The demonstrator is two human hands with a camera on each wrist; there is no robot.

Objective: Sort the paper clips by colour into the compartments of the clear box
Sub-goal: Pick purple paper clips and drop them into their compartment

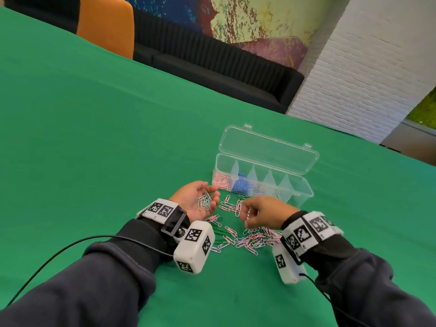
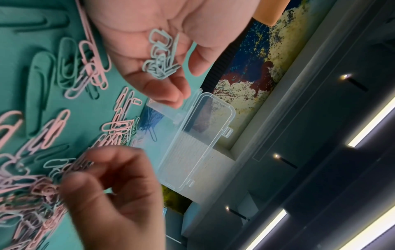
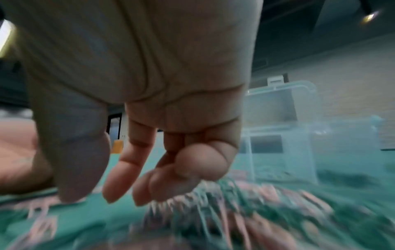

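Observation:
My left hand [image 1: 200, 193] lies palm up just left of the clear box [image 1: 304, 185], with several pale blue-white paper clips [image 1: 204, 200] resting loose in its cupped palm. In the left wrist view these pale clips [image 2: 161, 55] sit between relaxed fingers [image 2: 162, 91]. My right hand [image 1: 251, 214] hovers over the mixed pile of pink, green and pale clips [image 1: 256, 237]. Its fingers [image 3: 119, 177] hang loosely curled with nothing in them. The box's leftmost compartment holds pink clips [image 1: 221, 181] and the one beside it holds blue clips [image 1: 241, 185].
The box's lid [image 1: 266, 149] stands open behind the compartments. Loose pink and green clips [image 1: 230, 206] are scattered between the hands and the box. Green cloth [image 1: 94, 138] covers the table. A black cable [image 1: 59, 250] trails from the left wrist.

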